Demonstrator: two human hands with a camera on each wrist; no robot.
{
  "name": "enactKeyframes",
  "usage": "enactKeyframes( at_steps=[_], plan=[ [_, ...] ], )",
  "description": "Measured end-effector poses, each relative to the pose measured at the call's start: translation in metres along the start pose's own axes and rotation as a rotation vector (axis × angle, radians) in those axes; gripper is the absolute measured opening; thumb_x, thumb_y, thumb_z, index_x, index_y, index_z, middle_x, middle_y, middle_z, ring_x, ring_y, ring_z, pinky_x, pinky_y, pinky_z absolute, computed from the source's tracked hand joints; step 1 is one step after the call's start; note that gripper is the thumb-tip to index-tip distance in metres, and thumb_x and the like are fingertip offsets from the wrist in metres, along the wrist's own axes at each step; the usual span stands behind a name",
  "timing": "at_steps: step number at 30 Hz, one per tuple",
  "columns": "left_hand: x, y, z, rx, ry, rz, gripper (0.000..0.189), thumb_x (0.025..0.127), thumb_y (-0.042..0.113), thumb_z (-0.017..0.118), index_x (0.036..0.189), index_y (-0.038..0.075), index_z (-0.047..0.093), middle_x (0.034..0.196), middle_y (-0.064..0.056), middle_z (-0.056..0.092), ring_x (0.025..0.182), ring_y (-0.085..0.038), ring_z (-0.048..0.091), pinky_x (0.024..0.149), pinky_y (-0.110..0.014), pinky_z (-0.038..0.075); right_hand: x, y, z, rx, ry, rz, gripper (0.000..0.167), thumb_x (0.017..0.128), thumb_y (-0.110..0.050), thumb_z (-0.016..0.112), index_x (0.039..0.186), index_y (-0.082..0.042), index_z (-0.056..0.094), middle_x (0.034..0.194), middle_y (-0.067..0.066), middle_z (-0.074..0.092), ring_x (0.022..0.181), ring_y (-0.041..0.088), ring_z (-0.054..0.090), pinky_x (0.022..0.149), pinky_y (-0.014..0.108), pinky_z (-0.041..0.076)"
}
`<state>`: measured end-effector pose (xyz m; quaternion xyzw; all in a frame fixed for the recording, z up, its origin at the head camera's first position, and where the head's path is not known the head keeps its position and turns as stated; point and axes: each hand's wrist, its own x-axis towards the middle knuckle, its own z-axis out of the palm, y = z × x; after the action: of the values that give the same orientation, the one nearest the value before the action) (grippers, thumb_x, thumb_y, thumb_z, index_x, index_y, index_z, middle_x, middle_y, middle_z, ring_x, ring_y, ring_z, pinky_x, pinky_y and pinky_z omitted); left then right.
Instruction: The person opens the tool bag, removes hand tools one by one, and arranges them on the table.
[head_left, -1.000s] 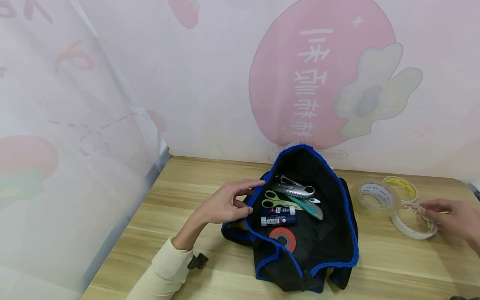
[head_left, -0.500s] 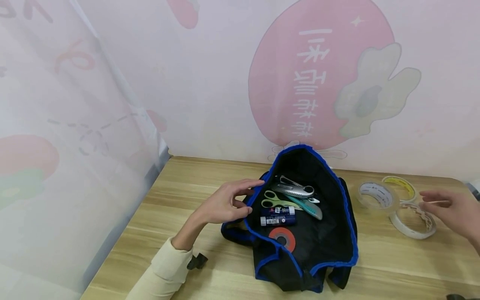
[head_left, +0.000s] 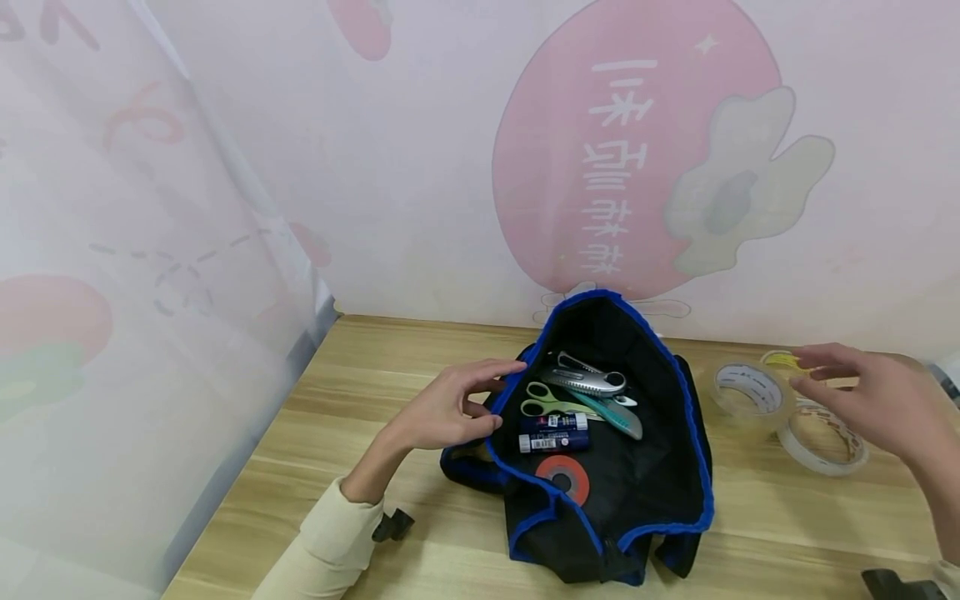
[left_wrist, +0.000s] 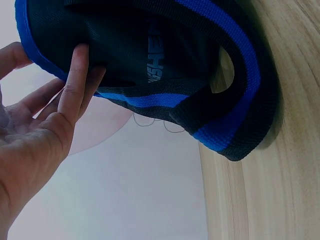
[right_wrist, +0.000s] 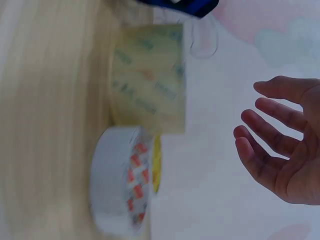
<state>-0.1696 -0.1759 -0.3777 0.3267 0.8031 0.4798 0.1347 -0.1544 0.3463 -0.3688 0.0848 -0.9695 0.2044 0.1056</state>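
Observation:
A black bag with blue edging (head_left: 645,483) lies with its mouth spread wide. My left hand (head_left: 442,404) holds its left rim, some fingers lying against the dark outer side (left_wrist: 120,45) in the left wrist view. Inside are a silver utility knife (head_left: 585,381), green-handled scissors (head_left: 542,408), a teal-handled cutter (head_left: 618,417), two blue glue sticks (head_left: 553,442) and an orange-red disc (head_left: 551,471). My right hand (head_left: 862,392), fingers loosely bent and holding nothing, is above a white tape roll (right_wrist: 112,180), a wide clear tape roll (right_wrist: 147,80) and a yellow-cored tape roll (head_left: 780,359).
The wooden table (head_left: 390,350) meets a pale printed sheet (head_left: 420,167) at the back. Another sheet (head_left: 150,350) hangs along the left side. A webbing handle (left_wrist: 240,90) loops from the bag onto the table in the left wrist view.
My right hand has lifted off the white tape roll and moved up and left over the rolls, toward the yellow-cored one. The left hand stays at the bag's rim.

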Motion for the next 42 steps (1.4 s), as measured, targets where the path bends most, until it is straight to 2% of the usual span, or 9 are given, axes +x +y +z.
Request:
enactKeyframes(
  at_steps=[5, 9, 12, 16, 25, 29, 32, 37, 42],
  plan=[
    [0.000, -0.001, 0.000, 0.000, 0.000, -0.001, 0.073, 0.093, 0.001, 0.067, 0.163, 0.013, 0.048, 0.169, -0.013, 0.044, 0.141, -0.041, 0.059, 0.093, -0.033, 0.065, 0.007, -0.027, -0.002, 0.066, -0.031, 0.003, 0.046, 0.102, -0.025, 0.075, 0.137, 0.004, 0.066, 0.127, 0.034, 0.071, 0.104, 0.052, 0.071, 0.069, 0.049, 0.064],
    [0.000, 0.000, 0.000, -0.002, 0.001, -0.003, 0.073, 0.093, 0.001, 0.067, 0.163, 0.012, 0.048, 0.169, -0.014, 0.044, 0.141, -0.041, 0.059, 0.094, -0.033, 0.065, 0.012, -0.043, -0.001, 0.112, -0.013, -0.027, 0.044, 0.100, -0.022, 0.077, 0.139, -0.002, 0.068, 0.131, 0.028, 0.072, 0.110, 0.042, 0.069, 0.073, 0.018, 0.060],
    [0.000, 0.001, 0.001, -0.002, 0.002, -0.002, 0.073, 0.093, 0.001, 0.067, 0.162, 0.012, 0.048, 0.168, -0.014, 0.045, 0.141, -0.041, 0.059, 0.093, -0.033, 0.065, 0.015, -0.055, 0.001, 0.170, -0.001, -0.067, 0.043, 0.099, -0.019, 0.078, 0.138, -0.004, 0.069, 0.131, 0.025, 0.073, 0.104, 0.005, 0.069, 0.074, -0.002, 0.044],
    [0.000, 0.001, 0.001, -0.005, -0.001, -0.003, 0.073, 0.093, 0.001, 0.067, 0.163, 0.012, 0.048, 0.169, -0.014, 0.044, 0.141, -0.041, 0.059, 0.093, -0.033, 0.065, 0.019, -0.070, 0.004, 0.248, -0.005, -0.122, 0.041, 0.098, -0.015, 0.079, 0.137, -0.004, 0.070, 0.130, 0.022, 0.075, 0.099, -0.030, 0.047, 0.079, -0.005, 0.043],
    [0.000, 0.001, 0.000, -0.013, -0.003, -0.002, 0.073, 0.093, 0.000, 0.067, 0.162, 0.011, 0.048, 0.169, -0.015, 0.044, 0.142, -0.042, 0.059, 0.093, -0.033, 0.065, 0.029, -0.102, 0.013, 0.285, 0.009, -0.246, 0.039, 0.095, -0.009, 0.080, 0.133, -0.008, 0.073, 0.128, 0.015, 0.076, 0.101, -0.025, 0.052, 0.083, 0.001, 0.049],
    [0.000, 0.001, 0.000, -0.014, -0.004, 0.000, 0.073, 0.093, 0.000, 0.066, 0.163, 0.011, 0.048, 0.169, -0.015, 0.044, 0.141, -0.042, 0.059, 0.093, -0.032, 0.065, 0.034, -0.116, 0.017, 0.293, 0.002, -0.287, 0.037, 0.095, -0.011, 0.081, 0.131, -0.009, 0.074, 0.125, 0.013, 0.078, 0.102, 0.004, 0.072, 0.085, 0.004, 0.051],
    [0.000, 0.001, 0.001, -0.013, -0.003, -0.001, 0.073, 0.093, 0.000, 0.066, 0.162, 0.011, 0.048, 0.168, -0.015, 0.045, 0.141, -0.041, 0.059, 0.093, -0.032, 0.065, 0.038, -0.126, 0.019, 0.296, -0.019, -0.306, 0.038, 0.094, -0.010, 0.082, 0.131, -0.008, 0.074, 0.125, 0.012, 0.078, 0.103, 0.029, 0.076, 0.087, 0.014, 0.059],
    [0.001, 0.001, 0.001, -0.012, -0.003, -0.001, 0.073, 0.093, 0.000, 0.066, 0.162, 0.011, 0.048, 0.168, -0.015, 0.044, 0.141, -0.042, 0.059, 0.093, -0.033, 0.065, 0.043, -0.141, 0.021, 0.312, -0.074, -0.336, 0.042, 0.094, -0.011, 0.083, 0.134, -0.005, 0.072, 0.127, 0.016, 0.076, 0.108, 0.033, 0.074, 0.091, 0.048, 0.065],
    [0.000, 0.002, 0.000, -0.018, 0.002, -0.001, 0.073, 0.093, 0.000, 0.067, 0.162, 0.011, 0.048, 0.168, -0.015, 0.045, 0.142, -0.042, 0.058, 0.093, -0.032, 0.065, 0.046, -0.153, 0.028, 0.328, -0.114, -0.361, 0.042, 0.095, -0.013, 0.083, 0.135, -0.007, 0.072, 0.128, 0.016, 0.075, 0.110, 0.033, 0.073, 0.093, 0.051, 0.064]
  ],
)
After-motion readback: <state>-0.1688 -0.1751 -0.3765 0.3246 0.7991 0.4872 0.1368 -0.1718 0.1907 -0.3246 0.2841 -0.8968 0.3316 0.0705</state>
